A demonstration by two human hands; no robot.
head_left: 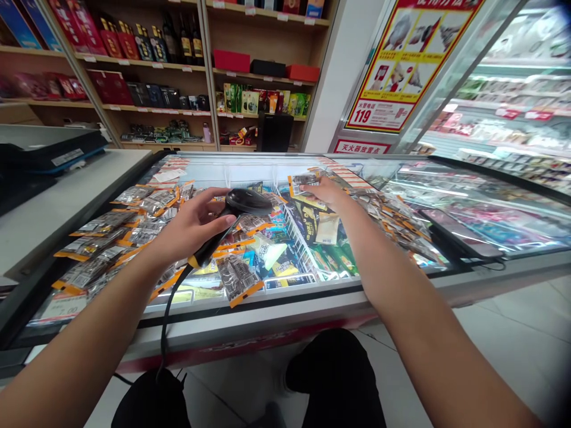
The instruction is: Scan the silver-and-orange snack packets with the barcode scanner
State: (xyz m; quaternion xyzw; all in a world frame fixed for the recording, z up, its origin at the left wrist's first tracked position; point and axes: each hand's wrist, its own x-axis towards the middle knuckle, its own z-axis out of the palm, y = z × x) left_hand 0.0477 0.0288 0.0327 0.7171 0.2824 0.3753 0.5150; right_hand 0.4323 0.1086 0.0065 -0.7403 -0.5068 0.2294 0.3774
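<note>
My left hand point(196, 220) is wrapped round a black barcode scanner point(248, 201), whose head points right and whose cord hangs down over the freezer edge. At the right, my right hand point(328, 190) grips a small clear snack packet point(296, 185) with orange ends, just above the freezer's glass top. Many like it lie about: a spread of packets point(100, 238) is left of the scanner, and a heap point(397, 223) sits right of my right forearm. One loose packet point(239, 278) lies near the front edge, below the scanner.
Under the glass, a white wire divider point(297, 235) separates frozen goods. A dark phone-like slab point(459, 235) rests on the right side. At the left stands a counter point(89, 196) with a dark device point(49, 145). Shelves point(147, 62) with bottles and boxes rise behind.
</note>
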